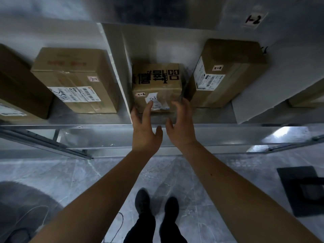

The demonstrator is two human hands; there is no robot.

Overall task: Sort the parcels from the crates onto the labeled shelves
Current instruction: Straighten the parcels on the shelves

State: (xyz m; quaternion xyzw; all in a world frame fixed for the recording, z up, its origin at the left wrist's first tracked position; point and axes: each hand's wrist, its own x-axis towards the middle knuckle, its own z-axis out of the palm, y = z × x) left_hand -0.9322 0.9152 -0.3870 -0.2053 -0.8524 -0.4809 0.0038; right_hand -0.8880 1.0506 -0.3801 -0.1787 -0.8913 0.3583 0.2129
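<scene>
The small box, tagged 2-2, sits on the shelf just beyond both hands. The left hand touches its label with straight fingers; the right hand hovers beside it, relaxed and gripping nothing. This looks like the placing step ending; next comes fetching another parcel.

Grey marble-look floor tiles with pale veining run underfoot, and a thin cable trails across them near the bottom edge. Ahead stands a metal shelving unit with a bright front rail, a white upright divider splitting the shelf into bays against a pale grey wall, and glare from the room light bouncing off the lower metal at the right. A dark square mat or plate lies on the floor at the right, and a rounded dark shadow sits at the lower left.
</scene>
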